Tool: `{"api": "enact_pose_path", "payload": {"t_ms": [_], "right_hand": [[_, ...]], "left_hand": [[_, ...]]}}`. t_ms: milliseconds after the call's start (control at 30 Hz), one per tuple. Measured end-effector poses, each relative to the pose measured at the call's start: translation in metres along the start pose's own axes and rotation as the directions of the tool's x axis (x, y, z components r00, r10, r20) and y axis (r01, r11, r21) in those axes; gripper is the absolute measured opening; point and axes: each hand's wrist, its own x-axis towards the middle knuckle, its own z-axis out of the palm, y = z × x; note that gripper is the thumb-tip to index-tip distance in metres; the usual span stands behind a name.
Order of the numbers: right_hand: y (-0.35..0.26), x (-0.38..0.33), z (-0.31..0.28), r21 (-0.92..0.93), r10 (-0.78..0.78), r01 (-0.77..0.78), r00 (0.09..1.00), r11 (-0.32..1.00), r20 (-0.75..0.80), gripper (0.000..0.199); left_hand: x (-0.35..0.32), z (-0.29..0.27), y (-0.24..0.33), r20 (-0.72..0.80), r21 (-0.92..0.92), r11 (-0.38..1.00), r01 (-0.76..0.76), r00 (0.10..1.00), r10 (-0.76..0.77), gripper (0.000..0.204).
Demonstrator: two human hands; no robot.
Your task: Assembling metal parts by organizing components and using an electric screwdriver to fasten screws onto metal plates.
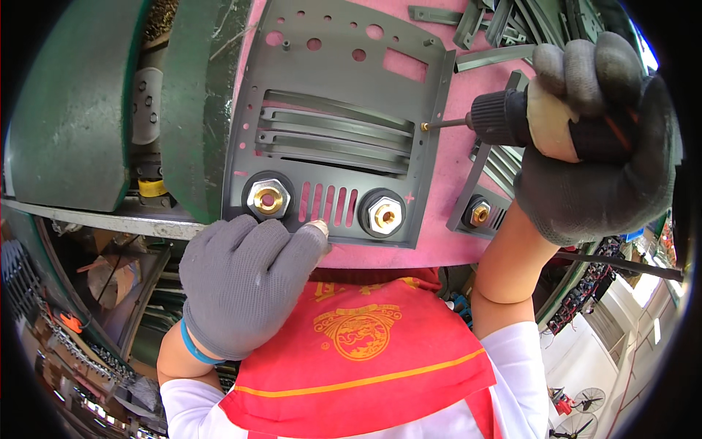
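My right fingers [582, 69] grip the screwdriver [501, 118], left fingers [252, 241] curled, hold unclear; panel [333, 66] looks stiff, best held at near rim [376, 244].

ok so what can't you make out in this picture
In the head view:
- grip of the black driver: covered by the right hand
- left hand: fingertips hidden by its own curled fingers
- brass-coloured screw: too small to tell how deep it sits
- underside of the large metal panel: faces away
- smaller panel: partly hidden by the right hand and forearm
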Motion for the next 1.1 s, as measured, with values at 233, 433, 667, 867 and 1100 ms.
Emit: {"api": "enact_pose_path", "payload": {"t_ms": [233,433,667,867,1100], "right_hand": [[-0.002,-0.009,0.022,-0.082,-0.061,0.065,0.997,0.995,0.046,0.029],[-0.018,-0.007,-0.008,0.309,-0.030,-0.020,0.987,0.951,0.155,0.020],[-0.036,-0.030,0.016,0.556,-0.090,0.131,0.991,0.821,-0.100,0.026],[-0.060,-0.044,0.016,0.445,-0.075,0.106,0.993,0.889,-0.086,0.028],[-0.072,-0.039,0.023,0.356,-0.011,-0.028,0.994,0.934,0.107,0.025]], "left_hand": [[0.000,-0.002,0.005,0.029,-0.007,1.000,0.008,1.000,-0.008,0.025],[0.001,-0.005,0.009,0.052,-0.105,0.993,0.053,0.997,-0.048,0.023],[0.032,0.003,0.013,0.475,-0.877,-0.115,0.466,0.810,-0.344,0.030],[0.055,0.024,0.019,0.580,-0.771,-0.459,0.442,0.784,-0.219,0.039],[0.061,0.030,0.021,0.587,-0.752,-0.487,0.444,0.787,-0.190,0.043]]}}
